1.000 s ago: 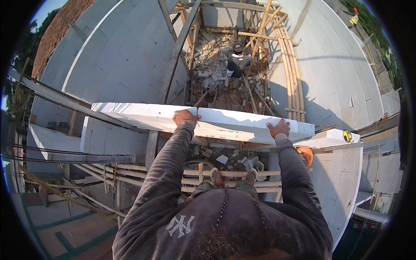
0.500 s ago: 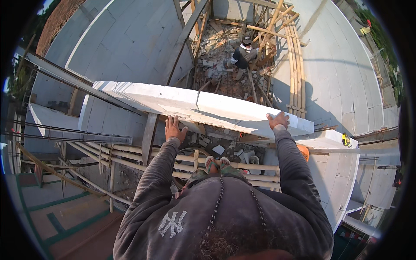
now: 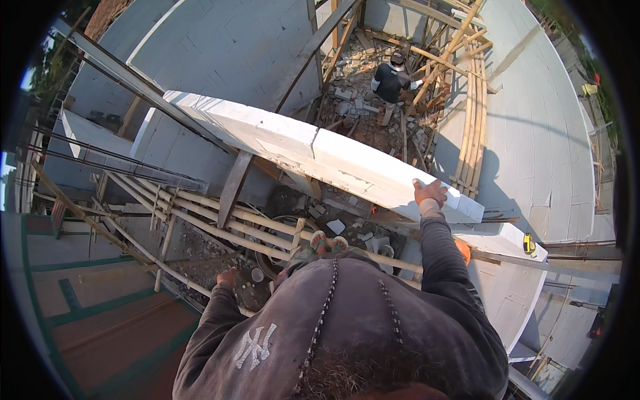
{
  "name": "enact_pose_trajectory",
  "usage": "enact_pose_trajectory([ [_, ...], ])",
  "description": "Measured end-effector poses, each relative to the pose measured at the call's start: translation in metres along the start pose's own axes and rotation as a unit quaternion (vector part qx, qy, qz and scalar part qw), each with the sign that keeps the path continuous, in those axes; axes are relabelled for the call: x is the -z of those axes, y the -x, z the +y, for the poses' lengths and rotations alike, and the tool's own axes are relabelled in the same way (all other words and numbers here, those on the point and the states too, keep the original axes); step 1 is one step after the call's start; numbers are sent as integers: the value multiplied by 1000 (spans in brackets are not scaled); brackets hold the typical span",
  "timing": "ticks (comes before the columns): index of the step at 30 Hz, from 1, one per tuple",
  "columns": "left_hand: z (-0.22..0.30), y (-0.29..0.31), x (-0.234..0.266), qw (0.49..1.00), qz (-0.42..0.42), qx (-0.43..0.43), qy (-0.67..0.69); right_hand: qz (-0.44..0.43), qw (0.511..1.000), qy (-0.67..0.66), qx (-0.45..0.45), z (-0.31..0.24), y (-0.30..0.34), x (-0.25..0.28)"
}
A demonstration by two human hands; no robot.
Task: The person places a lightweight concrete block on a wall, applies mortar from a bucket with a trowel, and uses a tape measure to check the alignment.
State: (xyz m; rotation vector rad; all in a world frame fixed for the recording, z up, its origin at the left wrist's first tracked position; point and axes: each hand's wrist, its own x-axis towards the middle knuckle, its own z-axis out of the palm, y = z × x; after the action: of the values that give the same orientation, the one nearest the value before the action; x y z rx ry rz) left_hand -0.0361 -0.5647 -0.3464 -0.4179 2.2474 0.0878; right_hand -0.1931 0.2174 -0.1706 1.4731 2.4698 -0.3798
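A row of white lightweight blocks (image 3: 373,175) forms a wall top that slants across in front of me. My right hand (image 3: 431,195) rests over its top edge near the right end, fingers curled onto the block. My left hand (image 3: 227,276) hangs low on the left, off the wall and near the bamboo poles (image 3: 263,248); its fingers are too small and foreshortened to make out. A yellow and black tape measure (image 3: 529,244) sits on the lower block ledge (image 3: 500,235) to the right of my right hand.
I stand high, my sandalled feet (image 3: 329,243) by the bamboo. Beyond the wall, far below, a person (image 3: 393,80) in dark clothes is among rubble and bamboo scaffolding (image 3: 475,127). A metal beam (image 3: 140,88) runs along the left. Something orange (image 3: 463,251) shows beneath the right ledge.
My left hand has come off the wall's face and dropped down and to the left. My right hand stays on the block. The view has shifted, and the person below has straightened up somewhat.
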Motion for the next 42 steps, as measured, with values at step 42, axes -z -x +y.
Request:
enact_pose_trajectory([
  [42, 149, -66, 349, 899, -20, -53, -434, 57, 995, 81, 10, 17, -24, -30],
])
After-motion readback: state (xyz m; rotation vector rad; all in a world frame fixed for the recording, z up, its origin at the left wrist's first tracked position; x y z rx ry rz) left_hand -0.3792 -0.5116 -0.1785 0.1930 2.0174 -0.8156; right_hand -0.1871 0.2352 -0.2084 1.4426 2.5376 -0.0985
